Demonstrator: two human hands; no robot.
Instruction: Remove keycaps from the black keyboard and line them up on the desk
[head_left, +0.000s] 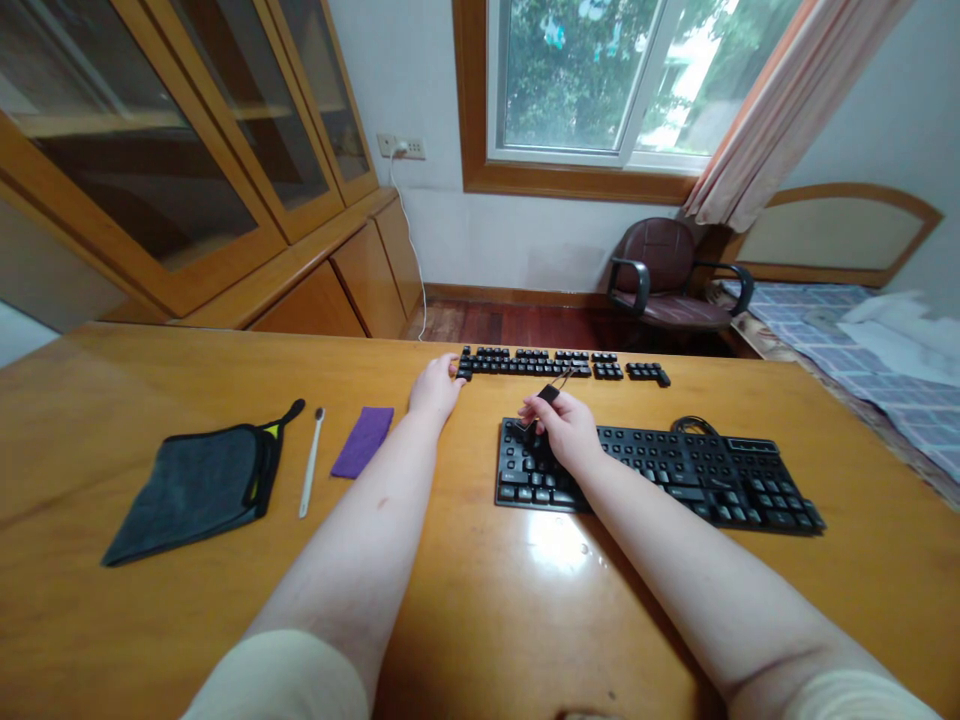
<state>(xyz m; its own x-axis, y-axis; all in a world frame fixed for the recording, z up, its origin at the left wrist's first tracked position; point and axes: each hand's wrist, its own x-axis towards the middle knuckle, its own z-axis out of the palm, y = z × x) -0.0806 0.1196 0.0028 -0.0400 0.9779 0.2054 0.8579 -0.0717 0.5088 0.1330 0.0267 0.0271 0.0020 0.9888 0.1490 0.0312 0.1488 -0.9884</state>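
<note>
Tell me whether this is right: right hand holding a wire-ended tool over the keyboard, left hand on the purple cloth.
The left hand isn't on the purple cloth; the head view shows it at the left end of the loose keycaps. The rest is right.

Keyboard (679, 464) partly behind right forearm (667, 540).

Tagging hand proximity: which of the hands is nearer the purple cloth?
Left. The left hand is just right of the purple cloth and slightly beyond it; the right hand is farther right, over the left part of the black keyboard.
</note>
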